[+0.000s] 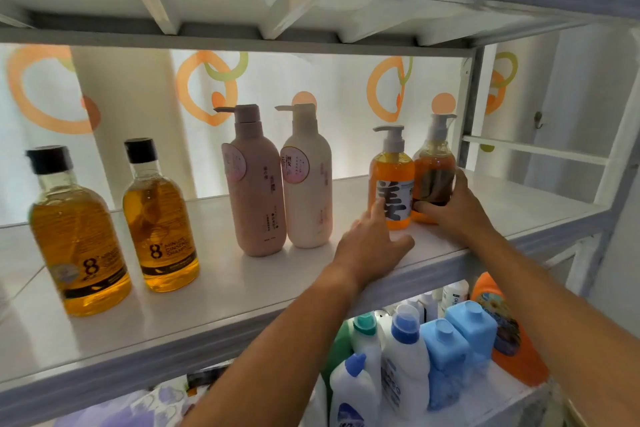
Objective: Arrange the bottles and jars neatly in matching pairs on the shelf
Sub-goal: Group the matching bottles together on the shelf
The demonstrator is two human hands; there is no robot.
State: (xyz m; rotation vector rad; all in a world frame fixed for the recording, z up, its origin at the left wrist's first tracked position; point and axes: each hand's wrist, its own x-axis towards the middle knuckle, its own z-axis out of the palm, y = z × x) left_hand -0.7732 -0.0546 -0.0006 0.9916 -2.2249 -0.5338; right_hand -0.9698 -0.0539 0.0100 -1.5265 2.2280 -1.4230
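Right hand [453,211] wraps the lower body of the dark amber pump bottle [434,166], thumb across the front and fingers round the far side, at the right end of the shelf [207,305]. Left hand [372,246] lies just to the left, fingers straight and loosely spread. It grips nothing; its fingertips touch the label of the orange pump bottle [393,177].

Both of these bottles stand upright, touching or very nearly so. The dark one sits slightly farther back, its spout pointing right while the orange one's points left.

Well apart to the left, the pink pump bottle [258,194] and the cream pump bottle [308,191] stand side by side, touching, both spouts to the left. At the left end the left black-capped bottle [79,236] and the right black-capped bottle [161,218] stand near each other with a gap between, the left one nearer the front edge.

Two pairs look settled, so the step in hand is likely the third pair. The next move probably calls for:
- drawing the dark bottle forward, level with its partner;
- turning it so label and spout face the same way;
- steadying the orange bottle with the flat fingers meanwhile.

Detergent bottles [405,350] crowd the lower shelf; whether they belong to the task I cannot tell.
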